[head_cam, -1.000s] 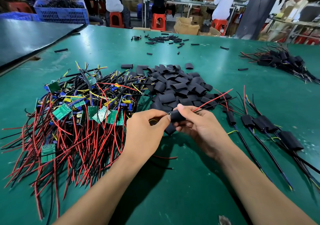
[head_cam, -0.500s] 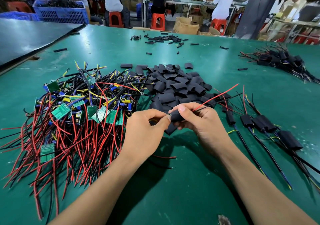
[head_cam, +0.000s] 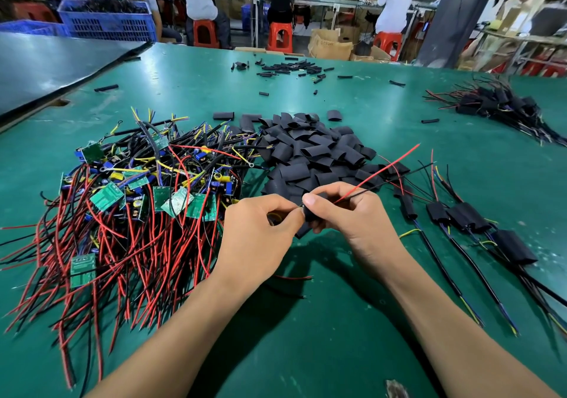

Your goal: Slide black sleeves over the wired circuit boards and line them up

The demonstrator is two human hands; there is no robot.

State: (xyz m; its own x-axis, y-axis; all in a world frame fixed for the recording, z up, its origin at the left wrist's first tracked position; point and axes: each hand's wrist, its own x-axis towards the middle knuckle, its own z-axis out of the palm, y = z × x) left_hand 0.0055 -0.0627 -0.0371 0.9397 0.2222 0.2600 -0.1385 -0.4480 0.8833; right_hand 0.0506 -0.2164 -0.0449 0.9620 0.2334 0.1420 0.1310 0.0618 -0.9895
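Sleeve (head_cam: 311, 217) nearly seated on a board.
The right hand (head_cam: 352, 213) grips the sleeve; the left hand (head_cam: 260, 232) pinches the hidden board's end. Hands barely moved; the red wire (head_cam: 383, 167) has risen.

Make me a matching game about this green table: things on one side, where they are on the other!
Things:
1. bare circuit boards
2. loose sleeve pile
3. finished sleeved boards
4. sleeve being fitted

Places:
a. heap in the middle
b. pinched between left hand and right hand
c. row at the near right
d. tangled heap at the left

Pairs: 1-d, 2-a, 3-c, 4-b.
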